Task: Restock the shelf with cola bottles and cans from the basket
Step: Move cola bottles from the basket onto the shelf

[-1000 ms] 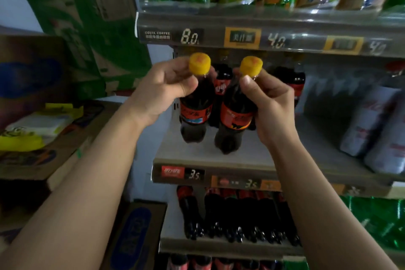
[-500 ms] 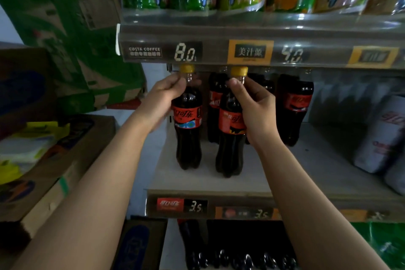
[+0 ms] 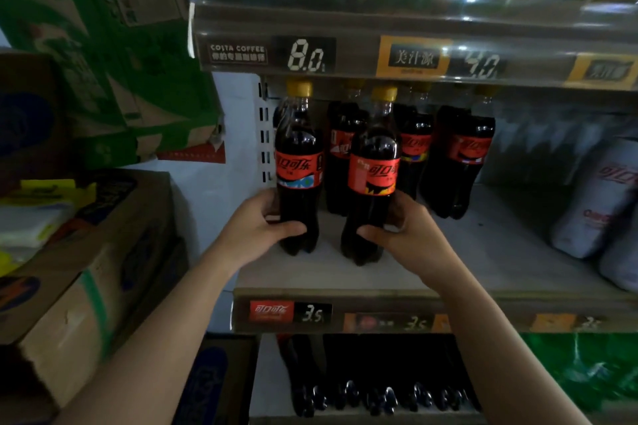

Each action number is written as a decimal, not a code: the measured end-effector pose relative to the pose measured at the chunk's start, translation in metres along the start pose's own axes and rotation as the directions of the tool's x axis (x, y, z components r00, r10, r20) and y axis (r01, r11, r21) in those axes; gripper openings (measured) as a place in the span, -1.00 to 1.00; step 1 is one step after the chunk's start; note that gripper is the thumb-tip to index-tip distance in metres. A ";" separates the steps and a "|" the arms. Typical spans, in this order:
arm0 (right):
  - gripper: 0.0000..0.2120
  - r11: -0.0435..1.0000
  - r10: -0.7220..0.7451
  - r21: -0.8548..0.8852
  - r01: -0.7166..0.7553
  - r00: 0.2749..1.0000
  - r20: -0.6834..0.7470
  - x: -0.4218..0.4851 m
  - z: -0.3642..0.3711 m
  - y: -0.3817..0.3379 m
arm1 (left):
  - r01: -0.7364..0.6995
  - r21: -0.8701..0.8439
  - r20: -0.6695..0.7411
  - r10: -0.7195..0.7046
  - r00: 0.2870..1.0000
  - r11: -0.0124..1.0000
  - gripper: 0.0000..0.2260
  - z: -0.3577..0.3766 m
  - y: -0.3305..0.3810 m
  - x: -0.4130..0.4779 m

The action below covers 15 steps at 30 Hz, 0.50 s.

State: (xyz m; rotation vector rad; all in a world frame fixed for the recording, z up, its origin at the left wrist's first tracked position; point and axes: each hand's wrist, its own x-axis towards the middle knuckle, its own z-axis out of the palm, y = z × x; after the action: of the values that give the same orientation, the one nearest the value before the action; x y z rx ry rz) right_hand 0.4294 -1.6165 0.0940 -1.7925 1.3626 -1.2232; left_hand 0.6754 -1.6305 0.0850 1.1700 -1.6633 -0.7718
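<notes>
Now our left hand [image 3: 255, 228] is curled low round the left cola bottle [image 3: 298, 162] and our right hand [image 3: 411, 235] low round the right cola bottle [image 3: 374, 166], and we see both standing up at the front of the shelf [image 3: 483, 252], just before the other bottles [image 3: 462, 155].

My two forearms are bare as far as they show; my left hand [image 3: 256, 228] and right hand [image 3: 411, 239] are bare too.
</notes>
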 end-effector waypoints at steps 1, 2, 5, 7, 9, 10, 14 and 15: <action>-0.49 1.000 0.004 -0.009 -0.004 1.000 -0.013 0.004 0.003 -0.001 | -0.017 0.017 -0.020 0.018 1.000 1.000 -0.57 0.001 -0.001 0.002; -0.46 1.000 0.001 -0.015 -0.001 1.000 -0.029 0.008 0.007 -0.001 | -0.028 0.034 -0.041 0.029 0.999 0.999 -0.57 0.002 -0.003 0.003; -0.42 1.000 -0.007 -0.026 0.005 0.996 -0.087 0.020 0.018 0.001 | -0.032 0.054 -0.111 0.038 0.993 0.998 -0.54 0.003 -0.007 0.008; -0.41 0.999 -0.008 -0.037 0.004 0.992 -0.126 0.025 0.025 0.002 | -0.035 0.053 -0.132 0.042 0.990 0.998 -0.52 0.002 -0.010 0.010; -0.40 0.999 -0.017 -0.042 0.011 0.988 -0.152 0.029 0.029 0.002 | -0.041 0.070 -0.148 0.051 0.988 0.997 -0.52 0.003 -0.013 0.013; -0.40 0.999 -0.019 -0.037 0.013 0.987 -0.159 0.030 0.030 0.001 | -0.041 0.084 -0.160 0.054 0.986 0.996 -0.52 0.003 -0.013 0.014; -0.42 0.999 -0.039 -0.042 0.032 0.983 -0.180 0.029 0.034 0.002 | -0.030 0.082 -0.210 0.047 0.977 0.996 -0.48 0.007 -0.014 0.017; -0.41 0.998 -0.044 -0.043 0.036 0.981 -0.191 0.029 0.034 0.003 | -0.030 0.086 -0.217 0.048 0.975 0.996 -0.47 0.007 -0.014 0.017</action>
State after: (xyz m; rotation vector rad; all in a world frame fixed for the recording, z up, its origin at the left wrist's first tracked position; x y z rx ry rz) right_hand 0.4609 -1.6477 0.0867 -1.7740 1.4718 -1.4315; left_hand 0.6717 -1.6517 0.0754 1.2295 -1.5415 -0.5328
